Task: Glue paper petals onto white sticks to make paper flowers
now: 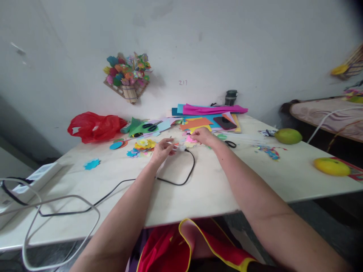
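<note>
Around a white tool with a black cord (pixel 180 148), at the table's middle, my left hand (pixel 164 149) has its fingers closed; the tool's tip is hard to make out. My right hand (pixel 200 136) pinches at a small pink paper piece (pixel 189 139) just beyond the tool. Yellow paper flowers (pixel 145 144) lie left of my left hand, over blue and pastel cut-outs. Black-handled scissors (pixel 230 144) rest to the right of my right hand, partly behind the forearm. Orange paper (pixel 197 122) lies behind both hands.
A red plastic bag (pixel 95 126) and a second pair of scissors (pixel 152 125) are at the back left. The black cord runs left to a power strip (pixel 39 181). A phone (pixel 225 122), a green mango (pixel 288 136) and a yellow mango (pixel 331 166) are at the right.
</note>
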Motion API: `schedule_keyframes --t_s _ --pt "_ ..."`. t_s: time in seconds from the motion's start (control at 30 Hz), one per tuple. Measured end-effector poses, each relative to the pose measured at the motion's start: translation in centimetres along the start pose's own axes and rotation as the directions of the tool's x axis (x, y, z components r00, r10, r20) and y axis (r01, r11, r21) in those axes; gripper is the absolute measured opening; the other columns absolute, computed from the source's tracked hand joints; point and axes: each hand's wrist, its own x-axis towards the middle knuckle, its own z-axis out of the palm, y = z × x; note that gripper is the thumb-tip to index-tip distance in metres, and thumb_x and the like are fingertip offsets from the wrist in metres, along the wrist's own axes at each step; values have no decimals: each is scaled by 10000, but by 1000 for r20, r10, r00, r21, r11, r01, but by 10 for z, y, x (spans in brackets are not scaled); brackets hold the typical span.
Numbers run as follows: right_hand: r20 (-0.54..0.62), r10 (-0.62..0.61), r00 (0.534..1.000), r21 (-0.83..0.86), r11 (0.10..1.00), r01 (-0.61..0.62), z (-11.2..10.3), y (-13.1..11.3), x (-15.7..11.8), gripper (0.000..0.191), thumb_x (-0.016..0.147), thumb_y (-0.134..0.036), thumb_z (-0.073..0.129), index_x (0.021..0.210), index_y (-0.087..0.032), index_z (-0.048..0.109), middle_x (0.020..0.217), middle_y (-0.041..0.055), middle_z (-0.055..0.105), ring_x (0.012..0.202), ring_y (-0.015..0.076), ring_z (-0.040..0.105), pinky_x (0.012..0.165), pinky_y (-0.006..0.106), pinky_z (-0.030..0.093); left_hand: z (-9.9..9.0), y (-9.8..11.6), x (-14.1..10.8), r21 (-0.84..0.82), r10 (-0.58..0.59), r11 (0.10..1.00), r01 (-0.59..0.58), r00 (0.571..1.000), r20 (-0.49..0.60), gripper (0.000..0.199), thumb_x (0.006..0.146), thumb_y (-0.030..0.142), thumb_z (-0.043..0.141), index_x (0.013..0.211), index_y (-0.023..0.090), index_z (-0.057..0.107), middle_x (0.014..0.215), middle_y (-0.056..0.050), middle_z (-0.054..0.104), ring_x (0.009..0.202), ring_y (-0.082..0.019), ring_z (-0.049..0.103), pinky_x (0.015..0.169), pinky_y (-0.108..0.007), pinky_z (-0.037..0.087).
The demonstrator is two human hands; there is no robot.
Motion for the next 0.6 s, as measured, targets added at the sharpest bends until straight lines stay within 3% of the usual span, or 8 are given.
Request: schedule_keyframes --t_s 0.1,0.23,0.5,0.6 --pt "30 44 999 -56 998 -42 -5 -5 -3 264 777 -256 504 561 -114 558 465 -20 487 371 43 386 370 158 305 0 -1 1 8 -7 1000 7 1000 5 483 667 457 631 999 112 561 704 -89 669 496 -130 596 501 -254 496" --pt "83 83 993 -103 992 -74 -9 -11 -6 296 819 -252 451 572 -116 542 450 -18 482 326 32 344 348 160 281 0 -1 1 9 -3 1000 3 1000 9 497 661 465 632 999 108 558 702 -85 669 509 -133 603 497 -246 493" --pt "105 63 993 101 992 -73 -4 5 -1 66 714 -103 563 748 -113 618 713 32 613 471 51 470 419 160 402 1 0 1 7 3 1000 -3 1000 9 512 658 469 630 1008 102 555 698 -82 668 492 -122 592 495 -244 493" --pt "100 39 994 64 997 -46 -6 9 0 49 689 -151 605 719 -116 621 662 15 588 460 50 449 414 162 384 1 -1 1 15 11 1000 -12 1000 19 510 659 469 629 1006 102 554 695 -80 669 484 -117 588 493 -242 492"
